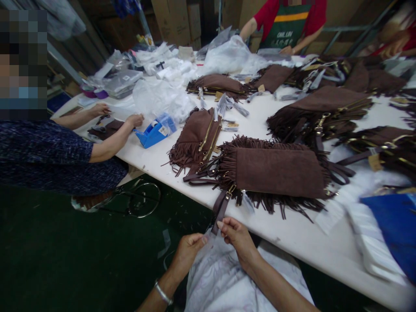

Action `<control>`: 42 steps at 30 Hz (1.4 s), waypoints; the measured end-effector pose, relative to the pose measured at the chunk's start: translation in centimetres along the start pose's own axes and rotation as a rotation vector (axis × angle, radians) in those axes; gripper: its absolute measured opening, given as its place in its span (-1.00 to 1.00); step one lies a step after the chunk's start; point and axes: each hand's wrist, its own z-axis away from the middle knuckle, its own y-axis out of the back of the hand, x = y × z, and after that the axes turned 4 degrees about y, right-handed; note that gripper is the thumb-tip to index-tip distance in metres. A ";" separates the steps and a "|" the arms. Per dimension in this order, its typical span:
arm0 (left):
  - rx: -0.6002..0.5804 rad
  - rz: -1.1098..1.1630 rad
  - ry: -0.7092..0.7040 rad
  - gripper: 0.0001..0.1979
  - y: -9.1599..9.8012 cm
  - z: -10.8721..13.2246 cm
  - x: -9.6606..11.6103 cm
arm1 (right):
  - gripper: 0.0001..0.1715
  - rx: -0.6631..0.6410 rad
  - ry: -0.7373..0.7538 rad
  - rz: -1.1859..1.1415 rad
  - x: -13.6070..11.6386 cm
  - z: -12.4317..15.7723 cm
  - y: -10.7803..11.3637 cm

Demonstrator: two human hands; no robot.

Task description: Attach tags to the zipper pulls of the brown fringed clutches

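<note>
In the head view, my left hand (190, 246) is closed, thumb and fingers pinching a small clear plastic sleeve (212, 237). My right hand (236, 236) pinches the lower end of a dark brown wrist strap (221, 207), where the strap meets the plastic. How far the strap's tip goes into the sleeve cannot be made out. A gold clasp joins this strap to a brown fringed bag (279, 171) lying flat at the table edge. Both hands are over my lap, in front of the table.
More fringed bags (198, 138) lie across the white table (191, 190). A blue tape dispenser (156, 131) stands left, near a co-worker's hands (134, 121). Clear plastic bags (162, 97) are piled behind it. White sheets (367, 238) and a blue item (393, 229) lie right. Another person (289, 26) works opposite.
</note>
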 end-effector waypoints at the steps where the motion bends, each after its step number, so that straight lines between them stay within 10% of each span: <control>1: 0.015 0.011 0.005 -0.57 -0.2 0.0 0.1 | -0.61 -0.004 0.004 0.004 0.0 0.0 0.0; 21: 0.423 -0.441 -0.247 -0.72 -2.9 2.7 1.6 | -0.64 0.040 0.058 0.021 -0.1 0.0 0.2; 42: 0.338 -0.104 -0.103 -0.74 -4.5 1.6 1.2 | -0.62 0.034 0.015 -0.028 -0.2 0.0 0.1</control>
